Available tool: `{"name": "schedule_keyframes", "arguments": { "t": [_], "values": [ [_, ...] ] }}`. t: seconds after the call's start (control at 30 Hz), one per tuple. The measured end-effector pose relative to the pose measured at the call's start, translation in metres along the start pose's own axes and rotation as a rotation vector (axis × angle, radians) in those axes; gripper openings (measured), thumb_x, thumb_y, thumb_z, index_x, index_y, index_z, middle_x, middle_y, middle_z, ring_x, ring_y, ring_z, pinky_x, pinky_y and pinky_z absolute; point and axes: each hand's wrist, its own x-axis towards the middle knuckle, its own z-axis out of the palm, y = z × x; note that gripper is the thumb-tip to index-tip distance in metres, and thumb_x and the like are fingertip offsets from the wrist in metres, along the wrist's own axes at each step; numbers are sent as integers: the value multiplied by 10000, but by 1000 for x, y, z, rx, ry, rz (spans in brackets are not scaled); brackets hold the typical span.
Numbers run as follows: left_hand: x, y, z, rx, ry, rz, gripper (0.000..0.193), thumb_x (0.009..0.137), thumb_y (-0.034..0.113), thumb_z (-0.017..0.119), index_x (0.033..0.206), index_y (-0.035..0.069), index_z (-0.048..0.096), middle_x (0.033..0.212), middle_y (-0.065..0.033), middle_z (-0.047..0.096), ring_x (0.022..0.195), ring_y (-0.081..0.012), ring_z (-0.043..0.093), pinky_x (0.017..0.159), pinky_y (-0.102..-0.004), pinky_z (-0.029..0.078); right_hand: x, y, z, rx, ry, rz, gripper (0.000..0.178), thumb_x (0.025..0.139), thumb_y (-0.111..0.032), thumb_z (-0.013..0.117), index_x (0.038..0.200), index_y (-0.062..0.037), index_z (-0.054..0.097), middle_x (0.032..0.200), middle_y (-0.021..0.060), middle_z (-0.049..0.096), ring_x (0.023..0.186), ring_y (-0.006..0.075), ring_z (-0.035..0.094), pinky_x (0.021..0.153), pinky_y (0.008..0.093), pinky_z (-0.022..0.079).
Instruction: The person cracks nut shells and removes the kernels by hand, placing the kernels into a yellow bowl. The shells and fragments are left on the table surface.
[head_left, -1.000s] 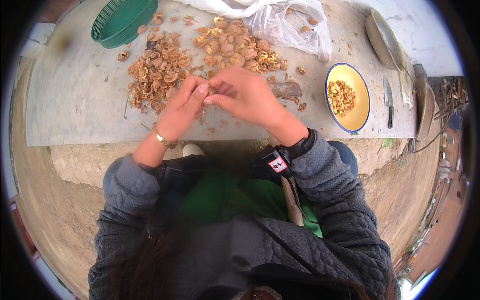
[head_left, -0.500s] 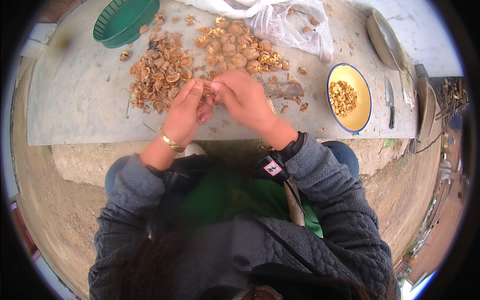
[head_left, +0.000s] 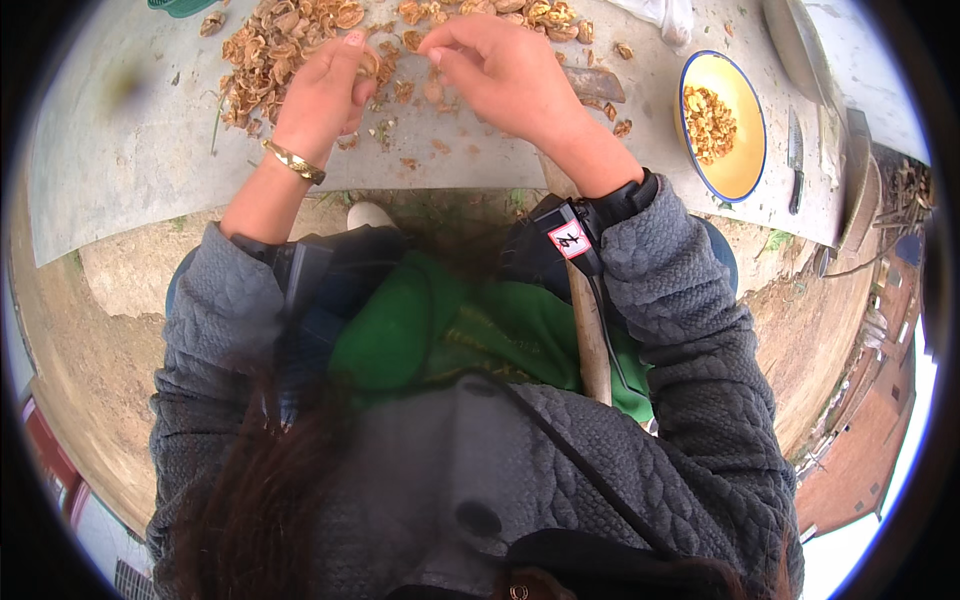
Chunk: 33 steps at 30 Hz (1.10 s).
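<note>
My left hand [head_left: 325, 95] is closed, with its thumb and fingers gripping a broken walnut [head_left: 369, 64] over the near part of the table. Just to the right of it, my right hand [head_left: 510, 80] has its thumb and index finger bent close together. Whatever is between those fingertips is too small and blurred to make out. A heap of cracked walnut shells [head_left: 262, 70] lies to the left of and beyond my left hand. Beyond my right hand are several walnuts [head_left: 560, 30], some of them cracked. Shell crumbs [head_left: 403, 92] are scattered below the fingers.
A yellow bowl [head_left: 748, 150] with a blue rim holds walnut kernels [head_left: 706, 125] on the right. Beside it lies a black-handled knife [head_left: 796, 160]. A rusty metal block [head_left: 597, 84] lies by my right wrist; a wooden shaft [head_left: 590, 340] crosses my lap. The green basket [head_left: 182, 5] shows at the top.
My hands have drawn apart; before, both were together on the walnut. The view has shifted, so the table sits higher in it and less of the far side shows.
</note>
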Motion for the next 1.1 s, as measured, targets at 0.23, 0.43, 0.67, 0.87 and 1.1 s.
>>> {"name": "schedule_keyframes", "arguments": {
  "t": [0.23,0.43,0.67,0.87,1.1],
  "values": [
    [-10,11,3,-228,-107,-107,339,1028,412,430,991,101,562,598,31,414,430,-38,268,391,-203,213,3,-15,-23,200,-159,274,201,874,-159,647,1053,-75,686,842,56,664,744,138,636,660,296,515],
    [-27,21,9,-374,-383,-146,417,1032,445,386,960,70,553,581,35,384,436,-44,279,384,-194,209,-7,-31,-5,493,-203,191,446,762,-139,811,1173,-86,648,879,37,538,693,119,582,622,253,504],
    [-29,23,12,-388,-357,-51,469,1036,459,354,1061,33,551,696,11,460,484,-46,307,436,-204,270,-5,-23,-8,333,-102,55,410,777,-102,778,1168,-121,657,834,34,527,708,134,545,621,270,482],
    [-25,22,11,-111,-365,101,188,1013,213,499,1054,43,568,804,4,550,559,-30,396,504,-192,365,-3,-17,-10,190,-88,-9,382,800,-96,730,1174,-124,656,848,74,546,754,229,559,637,323,474],
    [-24,20,8,3,-335,133,179,991,163,492,1089,45,584,767,2,576,561,-27,436,499,-188,377,-3,-17,-6,203,-107,-23,385,790,-87,727,1168,-123,658,890,85,569,787,243,598,661,334,505]
  ]
}}
